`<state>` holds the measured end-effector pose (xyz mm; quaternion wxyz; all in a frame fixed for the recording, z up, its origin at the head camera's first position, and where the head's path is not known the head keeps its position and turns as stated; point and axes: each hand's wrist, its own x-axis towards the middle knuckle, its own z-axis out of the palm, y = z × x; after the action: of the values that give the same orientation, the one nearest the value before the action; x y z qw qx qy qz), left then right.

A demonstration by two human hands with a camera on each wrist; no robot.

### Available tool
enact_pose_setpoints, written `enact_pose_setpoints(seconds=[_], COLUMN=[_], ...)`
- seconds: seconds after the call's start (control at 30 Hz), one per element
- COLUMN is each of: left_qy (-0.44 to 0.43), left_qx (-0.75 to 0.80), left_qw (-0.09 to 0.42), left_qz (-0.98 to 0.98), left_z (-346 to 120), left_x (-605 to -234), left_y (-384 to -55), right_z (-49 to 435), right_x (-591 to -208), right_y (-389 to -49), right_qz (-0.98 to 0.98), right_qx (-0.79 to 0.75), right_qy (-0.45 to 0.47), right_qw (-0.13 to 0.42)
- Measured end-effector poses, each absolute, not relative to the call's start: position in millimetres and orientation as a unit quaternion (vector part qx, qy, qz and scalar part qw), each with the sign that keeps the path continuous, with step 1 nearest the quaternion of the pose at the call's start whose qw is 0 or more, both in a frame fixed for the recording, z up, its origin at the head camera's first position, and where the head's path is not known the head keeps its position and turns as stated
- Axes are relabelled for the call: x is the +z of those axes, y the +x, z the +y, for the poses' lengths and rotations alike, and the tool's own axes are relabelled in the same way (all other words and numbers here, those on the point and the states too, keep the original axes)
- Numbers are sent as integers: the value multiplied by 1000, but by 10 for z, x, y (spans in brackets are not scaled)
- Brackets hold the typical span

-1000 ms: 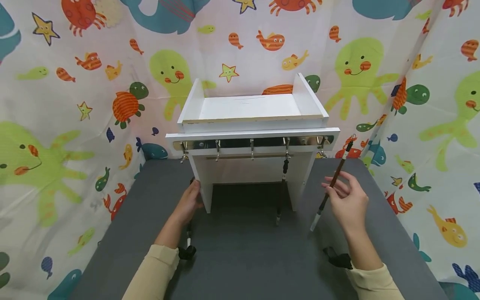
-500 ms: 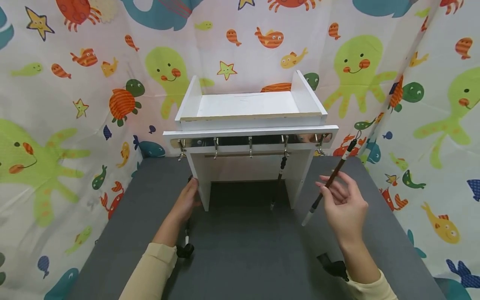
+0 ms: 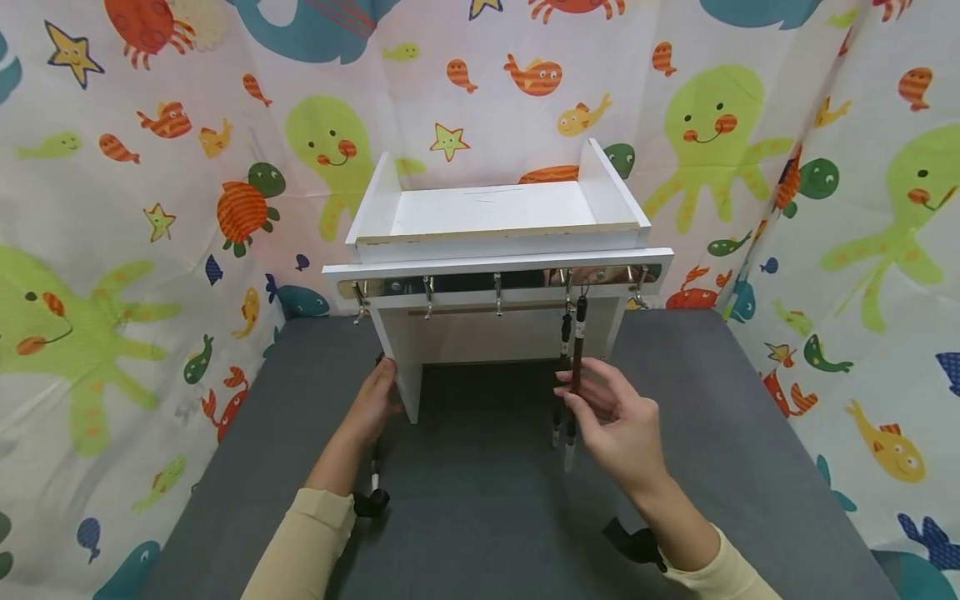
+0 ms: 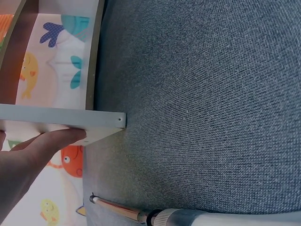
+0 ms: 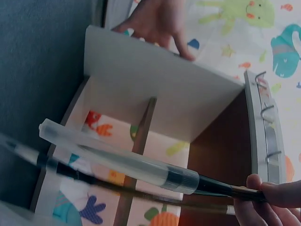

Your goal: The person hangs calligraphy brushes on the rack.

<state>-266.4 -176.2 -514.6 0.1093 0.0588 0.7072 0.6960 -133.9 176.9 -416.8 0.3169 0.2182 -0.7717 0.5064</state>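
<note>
Right hand [image 3: 618, 418], pinching brush [image 3: 578, 346], has swung left; loop [image 3: 584, 291] now near occupied hook [image 3: 567, 292]. Left hand [image 3: 371, 404] touches panel [image 3: 397, 337], unclamped.

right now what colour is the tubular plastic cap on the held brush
Translucent whitish: the cap shows best in the right wrist view.

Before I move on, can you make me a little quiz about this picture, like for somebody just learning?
1. What does the right hand hold: (a) a cup, (b) a brush, or (c) a spoon?
2. True or false: the left hand touches the white shelf.
3. How many hooks are on the metal strip?

Key: 1. b. 2. True, on its side. 3. Five.
</note>
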Motion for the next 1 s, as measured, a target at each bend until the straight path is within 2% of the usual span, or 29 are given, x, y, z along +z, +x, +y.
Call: enact_pose_setpoints(seconds=[0.3,1.0], left_qy=[60,61], left_qx=[690,698], left_qw=[110,111], left_qz=[713,705], left_z=[-1766,-1774], left_x=[-5142,-5175], left_y=[-2658,-2675], right_z=[1615,1409], right_x=[-4214,-4368], right_y=[-1340,-1398], right_qz=[-777,-783], right_qx=[503,520], right_qy=[258,267], right_qw=[278,212])
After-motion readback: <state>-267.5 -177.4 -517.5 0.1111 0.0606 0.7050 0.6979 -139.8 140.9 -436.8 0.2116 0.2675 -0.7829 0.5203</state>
